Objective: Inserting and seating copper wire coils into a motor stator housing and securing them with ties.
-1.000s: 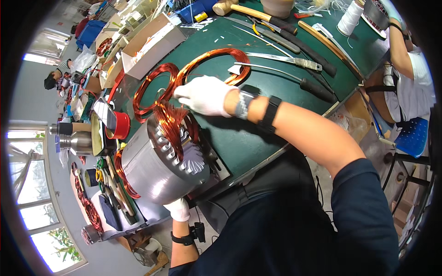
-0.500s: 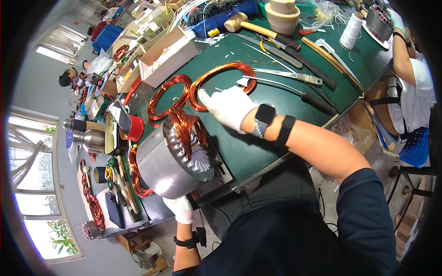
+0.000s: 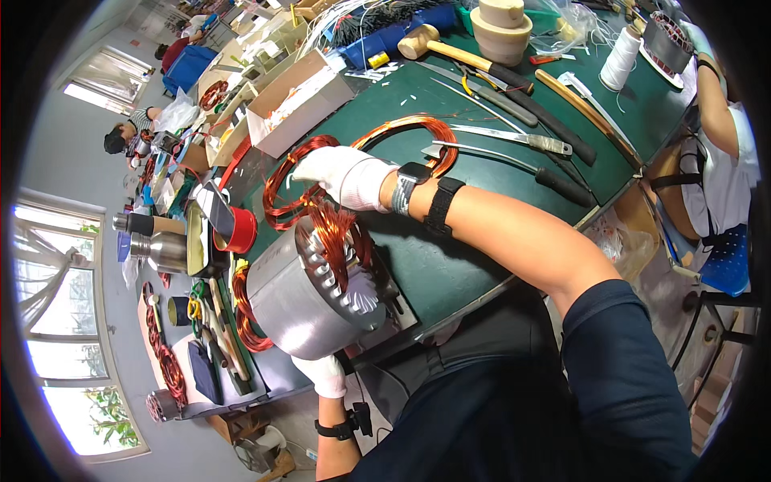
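A grey metal stator core (image 3: 293, 301) lies on its side near the bench's front edge, its open end towards the right. Copper windings (image 3: 336, 241) bulge from that end, beside a ring of white slot liners (image 3: 357, 296). My left hand (image 3: 323, 373), in a white glove, is against the core's near lower side; its fingers are hidden. My gloved right hand (image 3: 341, 175) reaches over a tied copper wire coil (image 3: 277, 201) behind the core, fingers extended at the coil's upper part and not closed round it. A second copper coil (image 3: 446, 140) lies to the right, partly behind that hand.
On the green bench (image 3: 426, 257), a wooden mallet (image 3: 422, 42), scissors (image 3: 514, 136), a black-handled tool (image 3: 562, 185) and a white thread spool (image 3: 621, 60) lie to the right. A cardboard box (image 3: 297, 104) stands behind. A co-worker's arm (image 3: 711, 112) handles another stator (image 3: 665, 40).
My right hand has moved left from the right-hand coil to the left-hand coil. My left hand stays by the core, and the whole view has shifted slightly.
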A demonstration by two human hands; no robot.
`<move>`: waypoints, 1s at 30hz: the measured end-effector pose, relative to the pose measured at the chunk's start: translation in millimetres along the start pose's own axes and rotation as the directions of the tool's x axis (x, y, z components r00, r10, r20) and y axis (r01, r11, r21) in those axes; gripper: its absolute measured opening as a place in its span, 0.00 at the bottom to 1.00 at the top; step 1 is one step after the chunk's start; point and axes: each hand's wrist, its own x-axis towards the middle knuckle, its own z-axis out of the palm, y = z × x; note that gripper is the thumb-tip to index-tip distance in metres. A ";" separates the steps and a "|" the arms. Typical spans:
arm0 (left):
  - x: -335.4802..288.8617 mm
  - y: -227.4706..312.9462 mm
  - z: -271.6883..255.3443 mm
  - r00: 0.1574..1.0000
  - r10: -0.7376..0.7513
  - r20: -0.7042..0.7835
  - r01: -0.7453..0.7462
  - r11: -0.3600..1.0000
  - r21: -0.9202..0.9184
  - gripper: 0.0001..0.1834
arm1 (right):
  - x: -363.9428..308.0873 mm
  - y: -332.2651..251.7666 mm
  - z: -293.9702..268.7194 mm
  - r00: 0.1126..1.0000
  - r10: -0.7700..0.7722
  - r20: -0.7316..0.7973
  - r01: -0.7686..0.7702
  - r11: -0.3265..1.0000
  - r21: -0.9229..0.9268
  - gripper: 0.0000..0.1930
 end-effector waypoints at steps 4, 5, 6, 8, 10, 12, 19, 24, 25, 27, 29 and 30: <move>-1.4 -0.3 -3.5 0.999 0.049 0.003 -0.049 0.998 0.049 0.18 | -12.2 -10.5 -9.6 0.974 0.111 0.195 -0.091 0.990 -0.108 0.25; -1.6 0.1 -6.1 0.999 0.044 -0.005 -0.044 0.998 0.048 0.18 | -18.1 -28.9 -27.8 0.918 0.234 0.321 -0.213 0.972 -0.100 0.23; -0.1 4.1 -6.0 0.996 0.080 -0.036 -0.078 0.995 0.060 0.17 | -27.0 -44.9 -43.3 0.844 0.357 0.400 -0.350 0.932 -0.094 0.22; 1.4 30.6 0.9 0.994 0.064 -0.093 -0.065 0.998 -0.006 0.19 | -69.9 -64.2 -48.6 0.921 0.332 0.204 -0.345 0.938 0.034 0.17; 4.9 41.6 -7.5 0.994 -0.046 -0.104 0.031 0.990 -0.141 0.21 | -96.7 -104.8 -72.0 0.935 0.354 -0.033 -0.350 0.933 0.082 0.11; 10.5 47.5 -17.7 1.000 -0.009 0.017 0.013 0.951 -0.310 0.26 | -121.4 -127.7 -67.3 0.903 0.368 -0.221 -0.343 0.928 0.146 0.08; 27.1 137.0 27.7 0.979 -0.197 0.047 0.172 0.687 -0.706 0.36 | -85.7 -197.4 -28.6 0.680 0.702 -0.211 -0.335 0.553 0.763 0.21; 20.9 151.2 56.2 0.973 -0.207 -0.103 0.062 0.663 -0.746 0.38 | -85.8 -199.5 -3.7 0.670 0.626 -0.399 -0.226 0.684 0.694 0.15; 21.7 146.5 59.4 0.960 -0.196 -0.198 -0.002 0.705 -0.709 0.38 | -86.8 -201.3 -3.9 0.671 0.585 -0.456 -0.188 0.728 0.659 0.15; 20.5 128.9 60.0 0.970 -0.191 -0.150 0.019 0.675 -0.738 0.38 | -91.3 -196.5 -3.0 0.686 0.547 -0.480 -0.179 0.766 0.617 0.15; 21.3 123.2 55.9 0.978 -0.183 -0.097 0.044 0.644 -0.764 0.38 | -94.8 -192.8 -2.9 0.720 0.517 -0.464 -0.180 0.784 0.594 0.16; 22.5 123.0 56.1 0.976 -0.195 -0.097 0.055 0.650 -0.758 0.38 | -95.6 -193.6 -2.6 0.717 0.515 -0.470 -0.186 0.791 0.583 0.16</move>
